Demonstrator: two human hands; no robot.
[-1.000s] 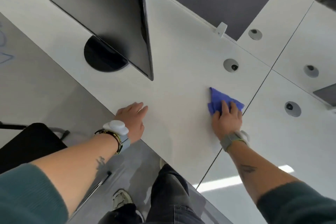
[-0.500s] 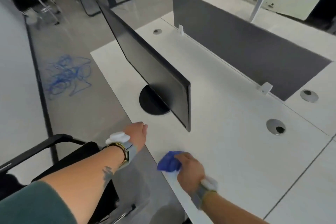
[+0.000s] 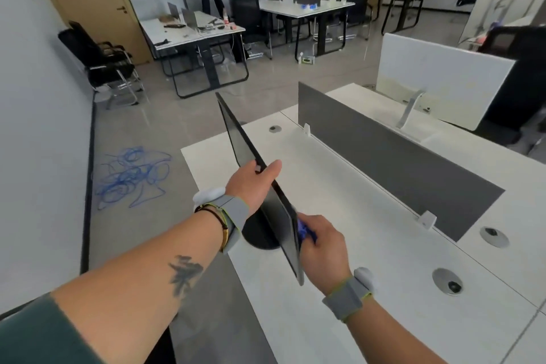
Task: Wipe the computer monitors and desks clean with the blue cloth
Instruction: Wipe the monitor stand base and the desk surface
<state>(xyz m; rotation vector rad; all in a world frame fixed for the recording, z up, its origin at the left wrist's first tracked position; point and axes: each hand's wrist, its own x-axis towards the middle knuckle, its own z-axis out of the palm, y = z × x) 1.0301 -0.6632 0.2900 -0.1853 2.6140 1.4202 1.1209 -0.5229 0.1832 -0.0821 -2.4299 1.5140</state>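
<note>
- Left hand point(image 3: 252, 183) is up on the monitor point(image 3: 277, 216), with fingers and thumb clamped over its top edge.
- The monitor stands on a round black base point(image 3: 260, 235) near the front of the white surface point(image 3: 339, 186). From here it shows almost edge-on, dark face turned to the left.
- Right hand point(image 3: 322, 245) is low at the monitor's near side edge, fingers curled round the cloth point(image 3: 305, 230).
- The cloth is blue and bunched, squeezed between that hand and the monitor. It looks pressed to the back of the panel, though the edge hides the contact.
- A grey divider point(image 3: 384, 156) runs along the far side of the surface, well apart from both hands.
- A tangle of blue cable point(image 3: 133, 174) lies on the floor point(image 3: 147, 127), off to the left.
</note>
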